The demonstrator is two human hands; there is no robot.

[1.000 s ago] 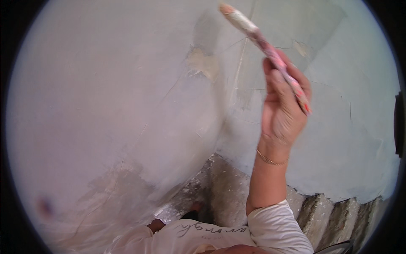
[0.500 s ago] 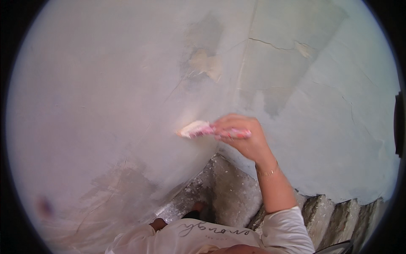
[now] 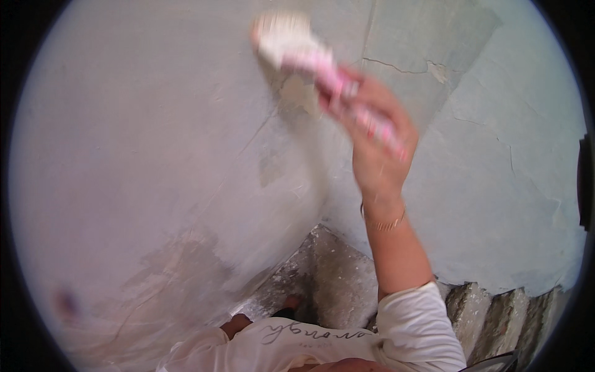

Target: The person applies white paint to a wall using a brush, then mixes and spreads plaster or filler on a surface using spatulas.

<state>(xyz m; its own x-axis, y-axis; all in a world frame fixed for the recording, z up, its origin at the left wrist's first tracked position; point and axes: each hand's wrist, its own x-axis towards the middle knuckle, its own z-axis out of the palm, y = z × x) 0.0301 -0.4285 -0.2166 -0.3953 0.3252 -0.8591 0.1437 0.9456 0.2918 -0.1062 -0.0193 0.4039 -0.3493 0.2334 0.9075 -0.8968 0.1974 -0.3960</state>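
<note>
A patchy plastered wall (image 3: 155,118) spreads behind and left of the right hand (image 3: 374,159), with worn concrete steps (image 3: 470,313) below it; the left hand is out of sight, its state indeterminable. Closed around the pink handle of a flat paintbrush (image 3: 317,66), the right hand apparently grips there to leave the pale bristles (image 3: 282,30), up-left, unobstructed.

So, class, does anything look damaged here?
Yes: above and right of the right hand, a jagged crack runs across the wall to a pale, chipped-looking spot, breaking up the flat surface.
</note>
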